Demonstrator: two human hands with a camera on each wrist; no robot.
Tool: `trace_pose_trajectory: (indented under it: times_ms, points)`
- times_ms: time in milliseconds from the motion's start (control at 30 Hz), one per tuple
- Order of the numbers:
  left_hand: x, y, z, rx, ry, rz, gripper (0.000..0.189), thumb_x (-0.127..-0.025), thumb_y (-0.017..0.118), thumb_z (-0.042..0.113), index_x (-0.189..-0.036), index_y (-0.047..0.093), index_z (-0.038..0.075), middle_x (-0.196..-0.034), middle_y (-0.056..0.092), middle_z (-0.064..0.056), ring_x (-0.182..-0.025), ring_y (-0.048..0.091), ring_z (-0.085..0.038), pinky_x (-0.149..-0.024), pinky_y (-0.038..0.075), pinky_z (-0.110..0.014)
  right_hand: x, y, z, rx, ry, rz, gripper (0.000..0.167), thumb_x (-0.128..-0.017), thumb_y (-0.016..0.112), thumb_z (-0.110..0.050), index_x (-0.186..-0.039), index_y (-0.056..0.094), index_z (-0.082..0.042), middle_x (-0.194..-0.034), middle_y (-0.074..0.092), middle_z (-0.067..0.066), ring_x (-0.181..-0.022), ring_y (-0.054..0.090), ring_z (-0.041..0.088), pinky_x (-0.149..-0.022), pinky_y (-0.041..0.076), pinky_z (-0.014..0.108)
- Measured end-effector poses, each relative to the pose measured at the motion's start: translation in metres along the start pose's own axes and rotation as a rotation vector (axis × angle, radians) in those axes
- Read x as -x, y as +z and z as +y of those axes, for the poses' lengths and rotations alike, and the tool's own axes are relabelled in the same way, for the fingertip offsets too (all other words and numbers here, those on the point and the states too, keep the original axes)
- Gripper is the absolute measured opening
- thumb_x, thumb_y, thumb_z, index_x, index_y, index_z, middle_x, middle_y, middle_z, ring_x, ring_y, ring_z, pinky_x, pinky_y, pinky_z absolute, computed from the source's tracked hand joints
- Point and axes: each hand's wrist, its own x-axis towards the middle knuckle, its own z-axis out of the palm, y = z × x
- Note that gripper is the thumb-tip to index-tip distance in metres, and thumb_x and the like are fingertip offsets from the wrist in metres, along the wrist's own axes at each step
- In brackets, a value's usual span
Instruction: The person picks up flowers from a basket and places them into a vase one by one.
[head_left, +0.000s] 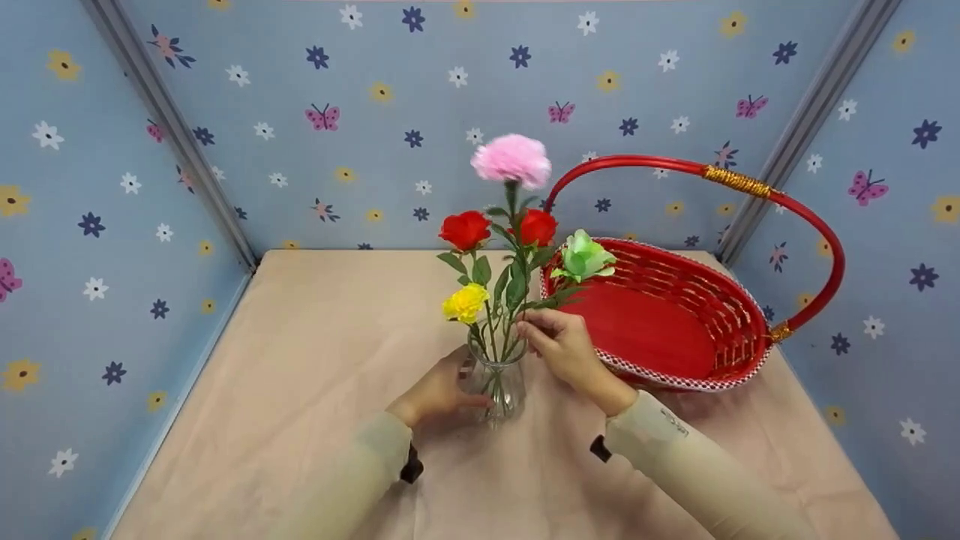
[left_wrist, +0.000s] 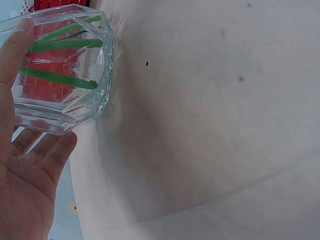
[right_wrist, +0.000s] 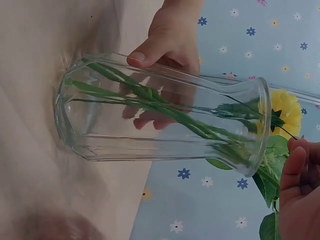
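Note:
A clear glass vase [head_left: 507, 397] stands on the cloth, its faceted base and inner stems seen closely in the right wrist view. My left hand [head_left: 442, 386] holds it from the left, thumb on the near side and fingers behind the glass. At the rim, my right hand [head_left: 559, 346] pinches the thin stem of a pink carnation [head_left: 513, 160], whose lower end reaches into the vase. Also in the vase are a red rose [head_left: 465, 230], a second red rose [head_left: 538, 227], a yellow flower [head_left: 465, 303] and a pale green flower [head_left: 583, 256] leaning right.
A red woven basket [head_left: 645, 322] with a tall arched handle [head_left: 814, 225] stands right of the vase, close behind my right hand. Pale cloth [head_left: 315, 360] covers the table. Flower-patterned blue panels [head_left: 285, 82] enclose the back and both sides.

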Motion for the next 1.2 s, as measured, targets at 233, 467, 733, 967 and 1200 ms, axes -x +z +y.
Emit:
trace_pose_trajectory:
  times_ms: [233,467,733,967,1200]
  points:
    - [0.0004,0.0004,0.0004,0.004,-0.005,0.009,0.105,-0.082,0.098,0.030,-0.167,0.039,0.009,-0.162,0.055,-0.010,-0.145,0.057,-0.033,-0.124,0.050,-0.051,-0.0009,0.0005,0.0000,0.005,0.015,0.021,0.013,-0.100,0.073,0.003,-0.108,0.077,0.013,-0.088,0.077,0.028,-0.065,0.060,0.002,-0.057,0.051,0.015]
    - [0.0010,0.0004,0.0010,0.015,-0.001,0.007,0.102,-0.083,0.098,0.028,-0.165,0.041,0.009,-0.160,0.056,-0.010,-0.145,0.058,-0.034,-0.123,0.050,-0.052,-0.0013,0.0045,0.0033,0.001,0.035,0.017,0.018,-0.098,0.074,0.004,-0.113,0.071,0.014,-0.088,0.078,0.027,-0.066,0.060,0.002,-0.057,0.049,0.014]
    - [0.0013,-0.0006,0.0016,-0.002,0.005,0.000,0.101,-0.084,0.097,0.028,-0.164,0.040,0.007,-0.160,0.055,-0.012,-0.145,0.057,-0.033,-0.123,0.051,-0.051,-0.0026,0.0090,0.0026,0.101,0.049,-0.017,0.014,-0.103,0.073,-0.005,-0.107,0.078,0.007,-0.088,0.079,0.018,-0.071,0.061,0.004,-0.063,0.050,0.016]
    - [0.0032,-0.0011,0.0056,-0.043,-0.016,0.001,0.105,-0.084,0.097,0.033,-0.165,0.037,0.005,-0.161,0.052,-0.014,-0.145,0.056,-0.037,-0.121,0.052,-0.053,-0.0014,0.0074,0.0058,0.142,0.056,-0.053,0.016,-0.101,0.077,-0.010,-0.109,0.082,0.003,-0.094,0.082,0.013,-0.075,0.063,0.005,-0.067,0.053,0.017]
    - [0.0027,-0.0009,0.0049,-0.021,0.000,0.001,0.101,-0.083,0.098,0.032,-0.162,0.041,0.006,-0.158,0.056,-0.012,-0.144,0.057,-0.034,-0.122,0.052,-0.052,0.0058,0.0038,0.0059,0.113,0.047,-0.053,0.015,-0.098,0.081,-0.009,-0.107,0.082,0.002,-0.094,0.082,0.013,-0.077,0.066,0.005,-0.069,0.055,0.017]
